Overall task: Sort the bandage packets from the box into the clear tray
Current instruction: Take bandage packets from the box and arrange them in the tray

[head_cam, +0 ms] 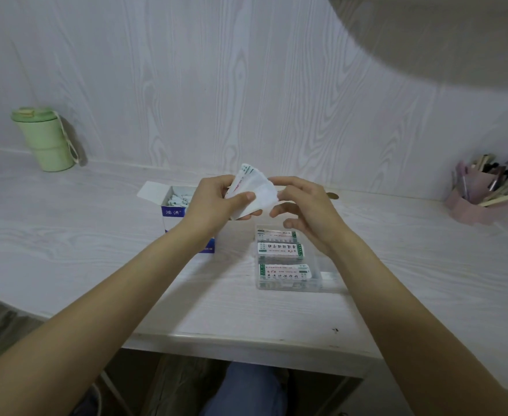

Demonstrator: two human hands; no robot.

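My left hand (pixel 216 202) grips a fanned stack of white bandage packets (pixel 257 190) above the desk, thumb pressed on the front of the stack. My right hand (pixel 303 211) is beside it, fingertips touching the stack's right edge, the lower fingers loosely curled. The blue and white box (pixel 173 211) stands open behind my left wrist with more packets inside. The clear tray (pixel 318 283) lies below my right hand and holds three rows of packets (pixel 279 250) with green-edged labels.
A green lidded cup (pixel 47 139) stands at the back left of the white desk. A pink pen holder (pixel 480 199) full of pens sits at the far right. The desk's front edge (pixel 246 340) runs above my knees.
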